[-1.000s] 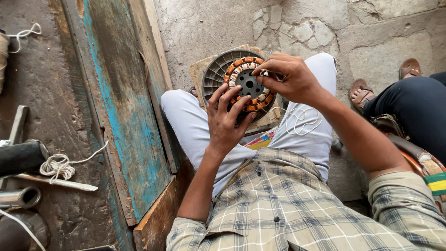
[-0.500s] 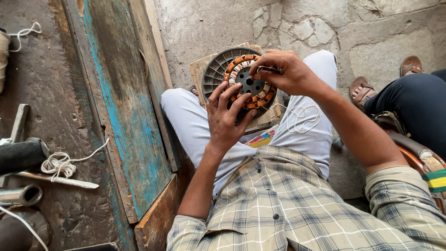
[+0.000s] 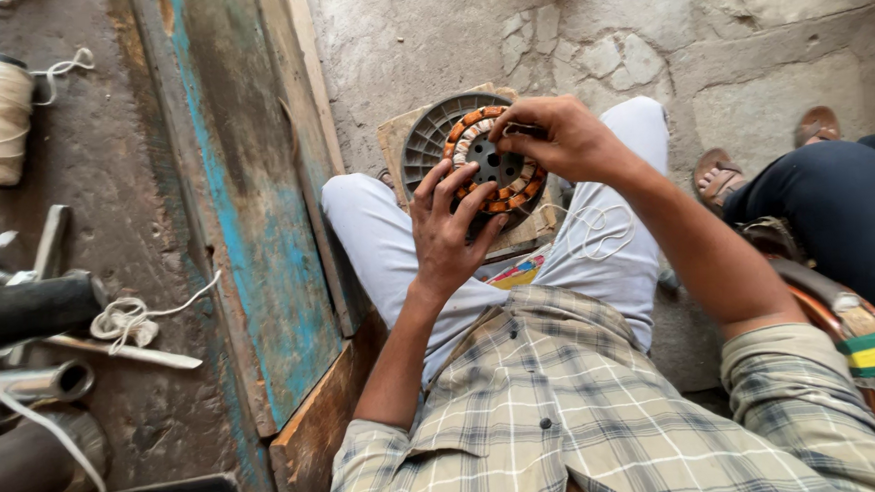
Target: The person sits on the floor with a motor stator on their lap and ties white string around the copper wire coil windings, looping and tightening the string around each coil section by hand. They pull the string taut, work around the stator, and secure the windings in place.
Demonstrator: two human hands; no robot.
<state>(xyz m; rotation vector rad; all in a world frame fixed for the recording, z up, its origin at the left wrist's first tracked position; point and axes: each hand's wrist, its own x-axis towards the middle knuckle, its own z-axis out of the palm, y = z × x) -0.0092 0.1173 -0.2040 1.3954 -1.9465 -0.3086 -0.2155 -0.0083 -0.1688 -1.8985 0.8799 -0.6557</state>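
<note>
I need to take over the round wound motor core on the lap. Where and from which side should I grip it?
Probably by the outer rim of the wound motor core, from its lower left, where the left hand already cups it with spread fingers. The right hand works the copper coils at the top right, and the centre is a small holed hub.

Around the 2 hands, room is tight: the left hand (image 3: 447,231) covers the wound stator (image 3: 493,170) from 7 o'clock and the right hand (image 3: 561,137) from 2 o'clock, leaving only its 11 o'clock edge open. At 9 o'clock a blue-painted wooden plank (image 3: 249,205) walls off that side. At 3 o'clock another person's dark-trousered leg (image 3: 830,219) and sandalled foot (image 3: 720,177) block passage; bare cracked concrete floor (image 3: 595,32) lies open at 12 o'clock.
</note>
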